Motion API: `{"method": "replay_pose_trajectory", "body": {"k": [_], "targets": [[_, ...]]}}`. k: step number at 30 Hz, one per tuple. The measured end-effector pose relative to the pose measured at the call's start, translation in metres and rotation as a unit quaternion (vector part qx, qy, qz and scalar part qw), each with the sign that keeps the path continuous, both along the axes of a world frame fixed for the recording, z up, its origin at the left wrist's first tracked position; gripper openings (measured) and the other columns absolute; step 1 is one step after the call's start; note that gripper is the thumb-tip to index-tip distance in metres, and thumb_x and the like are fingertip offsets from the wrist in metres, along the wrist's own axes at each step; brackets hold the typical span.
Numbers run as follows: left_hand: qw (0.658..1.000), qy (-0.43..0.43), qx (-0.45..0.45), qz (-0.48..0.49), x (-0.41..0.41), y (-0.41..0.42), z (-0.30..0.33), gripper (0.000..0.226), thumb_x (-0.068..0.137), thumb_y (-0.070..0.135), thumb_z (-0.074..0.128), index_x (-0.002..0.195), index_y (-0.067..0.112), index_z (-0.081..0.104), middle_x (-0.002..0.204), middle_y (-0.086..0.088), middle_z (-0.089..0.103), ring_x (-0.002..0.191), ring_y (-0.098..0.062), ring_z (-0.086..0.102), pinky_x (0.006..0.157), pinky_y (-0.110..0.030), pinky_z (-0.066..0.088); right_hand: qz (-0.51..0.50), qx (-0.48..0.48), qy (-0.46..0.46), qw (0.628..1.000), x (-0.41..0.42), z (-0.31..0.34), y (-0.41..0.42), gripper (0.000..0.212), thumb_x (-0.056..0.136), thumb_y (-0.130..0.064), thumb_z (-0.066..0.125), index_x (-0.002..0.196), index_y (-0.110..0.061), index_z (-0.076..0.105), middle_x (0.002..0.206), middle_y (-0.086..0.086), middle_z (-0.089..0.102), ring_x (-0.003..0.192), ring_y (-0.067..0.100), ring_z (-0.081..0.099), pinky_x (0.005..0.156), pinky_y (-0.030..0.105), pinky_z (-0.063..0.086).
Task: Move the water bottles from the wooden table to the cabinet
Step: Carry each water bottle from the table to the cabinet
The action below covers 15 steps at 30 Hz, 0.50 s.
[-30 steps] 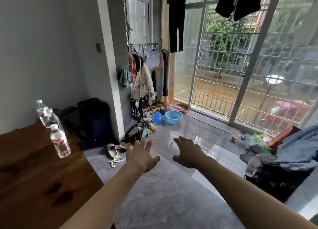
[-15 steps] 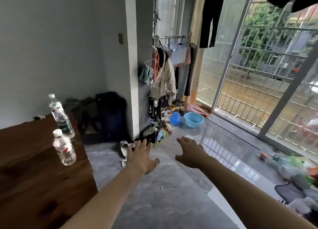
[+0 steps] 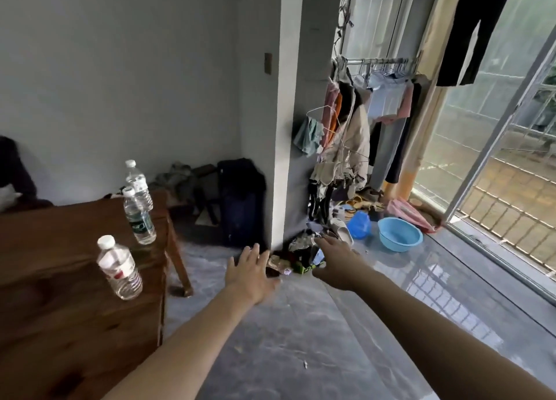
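Left hand: the left hand (image 3: pixel 251 274) is held out over the grey floor, palm down, fingers straight and a little spread; it holds nothing and touches nothing.
Right hand: the right hand (image 3: pixel 337 264) is stretched forward beside it, apart from the left, fingers straight and loosely spread, thumb out to the side; it is empty too.
Wooden table: the dark brown wooden table (image 3: pixel 51 324) fills the lower left of the view, its corner leg standing on the floor to the left of the left hand.
Nearest bottle: a clear water bottle with a red label (image 3: pixel 119 268) and a white cap stands upright near the table's right edge, well apart from both hands.
Middle bottle: a water bottle with a green label (image 3: pixel 139 217) stands upright farther back on the table.
Far bottle: a third clear water bottle (image 3: pixel 139 185) stands just behind the green-labelled one, near the table's far corner.
Cabinet: cannot be made out in this view.
Floor clutter: a blue basin (image 3: pixel 400 234) sits on the floor beyond the right hand, with a heap of wrappers and shoes at the foot of the grey pillar (image 3: pixel 282 128).
Clothes: garments hang from a clothes rail (image 3: pixel 382 62) right of the pillar, next to the barred window.
Corner: a dark suitcase (image 3: pixel 240 201) stands against the wall behind the table.
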<state>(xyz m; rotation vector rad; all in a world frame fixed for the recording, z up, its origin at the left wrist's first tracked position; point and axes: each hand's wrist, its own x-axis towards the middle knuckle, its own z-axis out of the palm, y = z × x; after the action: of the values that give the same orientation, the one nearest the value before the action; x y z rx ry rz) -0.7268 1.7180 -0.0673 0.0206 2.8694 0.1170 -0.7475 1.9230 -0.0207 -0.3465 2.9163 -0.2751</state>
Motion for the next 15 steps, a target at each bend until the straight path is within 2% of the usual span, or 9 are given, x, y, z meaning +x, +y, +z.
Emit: {"method": "replay_pose_trajectory", "body": {"k": [5,10,15], "targets": [[0.997,0.028,0.022,0.065,-0.038,-0.001,-0.007,0.075,0.102,0.061,0.035,0.163,0.025,0.01,0.173,-0.002,-0.001,0.16,-0.023,0.001,0.125,-0.052,0.01,0.077,-0.017,0.011,0.997,-0.062,-0.012,-0.02,0.065,0.091,-0.045,0.054,0.148,-0.022,0.033,0.154,0.002,0.034,0.14,0.029,0.033,0.112,0.049,0.03],[0.989,-0.011,0.03,0.146,-0.047,-0.034,-0.022,0.075,0.103,0.064,0.027,0.164,0.027,0.003,0.173,-0.002,-0.008,0.16,-0.024,-0.005,0.125,-0.053,0.003,0.151,-0.012,-0.035,0.988,-0.096,-0.03,-0.052,0.072,0.086,-0.044,0.057,0.15,-0.024,0.03,0.159,0.003,0.025,0.145,0.029,0.025,0.115,0.053,0.027],[0.978,-0.016,0.024,0.205,-0.051,-0.071,-0.043,0.077,0.102,0.068,0.023,0.164,0.028,0.003,0.173,-0.006,-0.006,0.159,-0.03,-0.004,0.125,-0.054,0.006,0.236,0.008,-0.057,0.97,-0.129,-0.045,-0.106,0.075,0.085,-0.045,0.057,0.151,-0.027,0.027,0.159,0.003,0.026,0.144,0.032,0.027,0.115,0.052,0.027]]}}
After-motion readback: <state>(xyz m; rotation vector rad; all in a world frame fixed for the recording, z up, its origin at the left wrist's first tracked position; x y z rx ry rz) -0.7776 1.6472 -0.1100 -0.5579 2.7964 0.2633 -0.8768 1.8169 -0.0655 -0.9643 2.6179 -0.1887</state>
